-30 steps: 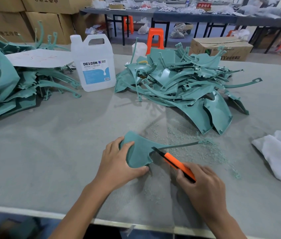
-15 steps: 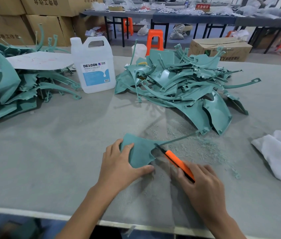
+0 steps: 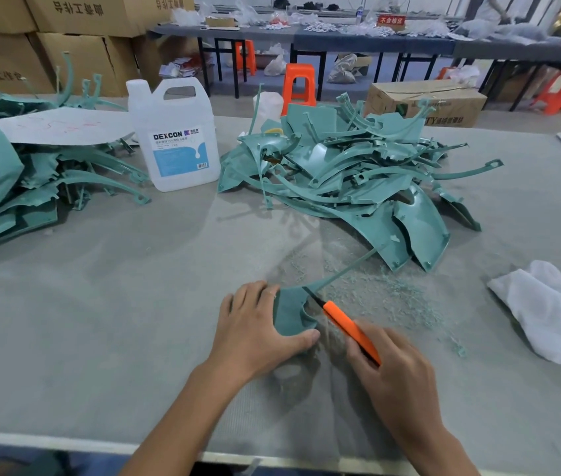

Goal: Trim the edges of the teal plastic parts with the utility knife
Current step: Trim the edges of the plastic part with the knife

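**Trimming a teal part on grey felt bench**

Grey felt-like worktable (image 3: 100, 321) fills most of the view, pale strip along its near edge. Workshop behind: stacked cardboard boxes (image 3: 76, 32) far left with printed characters, long dark tables (image 3: 358, 37) across the back littered with white bags and small parts, orange stools (image 3: 298, 82) under and beside them, another cardboard box (image 3: 425, 103) on the floor past the table's far edge.

Landmark: white DEXCON jug (image 3: 174, 135), standing upright on the table, far left of centre. Left of jug: pile of teal parts (image 3: 14, 187) with a white sheet (image 3: 62, 127) lying on top. Right of jug: larger heap of teal parts (image 3: 351, 176), curved panels and thin strips tangled. Nearer than the jug and to its right, in front of the heap: teal shavings (image 3: 378, 290) scattered on the felt. Far right of jug: crumpled white cloth (image 3: 554, 310).

Task part: teal plastic part (image 3: 291, 312), well in front of jug, on the felt by the shavings; a thin strip runs from it up toward the heap. Left hand (image 3: 255, 333) clamped on it, fingers over the top, thumb along near edge. Right hand (image 3: 396, 372) clenched around orange utility knife (image 3: 351, 329), black blade end touching the part's right edge. Hand motion-blurred.
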`<state>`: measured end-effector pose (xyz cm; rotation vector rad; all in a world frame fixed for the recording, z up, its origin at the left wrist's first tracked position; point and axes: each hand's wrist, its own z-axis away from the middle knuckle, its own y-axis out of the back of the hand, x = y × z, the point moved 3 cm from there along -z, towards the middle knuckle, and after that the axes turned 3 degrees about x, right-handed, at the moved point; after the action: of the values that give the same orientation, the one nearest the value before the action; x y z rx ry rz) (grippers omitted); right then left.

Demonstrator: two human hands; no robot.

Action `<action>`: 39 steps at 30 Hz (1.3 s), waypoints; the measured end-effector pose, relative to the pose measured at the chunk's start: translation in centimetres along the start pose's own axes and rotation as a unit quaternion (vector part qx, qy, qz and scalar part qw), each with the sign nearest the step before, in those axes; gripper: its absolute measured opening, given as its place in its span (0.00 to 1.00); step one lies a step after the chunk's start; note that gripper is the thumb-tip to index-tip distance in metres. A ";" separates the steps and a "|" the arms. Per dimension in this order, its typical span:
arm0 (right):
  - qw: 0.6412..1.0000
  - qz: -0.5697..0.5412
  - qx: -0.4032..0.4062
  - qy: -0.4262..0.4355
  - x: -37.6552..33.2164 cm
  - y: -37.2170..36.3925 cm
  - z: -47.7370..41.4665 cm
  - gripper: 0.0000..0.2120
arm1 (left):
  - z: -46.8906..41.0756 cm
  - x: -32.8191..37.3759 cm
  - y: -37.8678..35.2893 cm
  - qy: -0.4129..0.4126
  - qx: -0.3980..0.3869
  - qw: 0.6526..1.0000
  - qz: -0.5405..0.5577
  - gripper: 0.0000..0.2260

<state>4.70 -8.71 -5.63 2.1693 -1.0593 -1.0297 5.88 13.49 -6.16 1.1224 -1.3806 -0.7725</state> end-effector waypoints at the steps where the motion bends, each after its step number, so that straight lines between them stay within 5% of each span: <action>1: 1.000 -0.009 -0.009 -0.008 0.0 0.0 -0.1 0.14 | 0.0 0.0 0.0 0.000 -0.001 1.000 0.008 0.49; 13: 0.996 0.029 0.055 -0.071 2.0 4.0 -4.8 0.10 | -0.1 0.2 -0.1 0.004 -0.002 0.999 0.035 0.52; 17: 0.999 -0.014 -0.033 0.010 -1.7 2.2 -2.3 0.08 | -0.1 0.2 -0.3 0.007 -0.002 0.999 0.032 0.53; 21: 0.992 -0.010 -0.124 -0.006 -1.7 1.2 -2.2 0.05 | 0.0 0.2 -0.1 0.003 0.012 0.999 0.032 0.50; 28: 0.992 0.069 -0.042 -0.102 2.3 5.4 -7.3 0.05 | 0.3 0.2 -0.2 0.009 0.002 1.000 0.028 0.52; 31: 0.996 0.063 -0.017 -0.065 0.3 5.6 -6.0 0.06 | 0.2 0.3 -0.4 0.015 -0.008 1.000 0.021 0.53; 36: 0.990 0.057 -0.129 -0.032 -0.8 4.1 -5.1 0.06 | 0.2 0.3 -0.4 0.018 -0.012 1.000 0.022 0.52; 39: 0.988 0.093 -0.098 -0.077 1.2 6.1 -7.3 0.07 | 0.3 0.3 -0.4 0.019 -0.011 0.999 0.024 0.52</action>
<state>8.43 -12.29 2.45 1.8217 -1.1532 -1.1741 5.72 13.06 -6.43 1.0771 -1.3586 -0.7265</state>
